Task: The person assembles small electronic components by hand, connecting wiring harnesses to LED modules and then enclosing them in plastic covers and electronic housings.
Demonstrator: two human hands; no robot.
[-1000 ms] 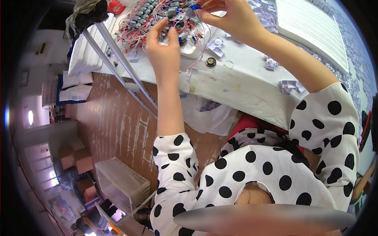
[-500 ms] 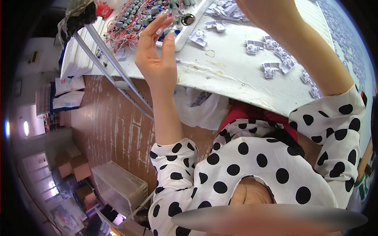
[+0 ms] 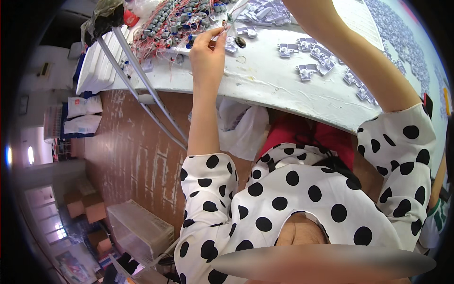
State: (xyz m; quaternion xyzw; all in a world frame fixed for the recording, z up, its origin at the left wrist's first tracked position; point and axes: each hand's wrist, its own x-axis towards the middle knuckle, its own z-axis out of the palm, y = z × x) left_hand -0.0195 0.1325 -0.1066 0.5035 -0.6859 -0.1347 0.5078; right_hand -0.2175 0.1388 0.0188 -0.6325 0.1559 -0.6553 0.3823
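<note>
Left hand [image 3: 208,56] pinching a small component [image 3: 224,23] at the fingertips; looks like part-handling.
I'm seeing it hovering over the white table [image 3: 279,78], beside wired grey motors [image 3: 182,20]. Right hand's sitting out of frame, grip unreadable. Next move's probably calling for a steady pinch.

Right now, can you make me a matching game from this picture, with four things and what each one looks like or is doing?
Things:
1. left hand
2. floor
3. plastic pieces
4. heap of little parts

Matches:
A. pale purple, scattered on the white table
B. pinching a small part
C. mostly grey, tangled with red wires
D. brown with pale scuffs

Right pairs: 1-B, 2-D, 3-A, 4-C
</note>
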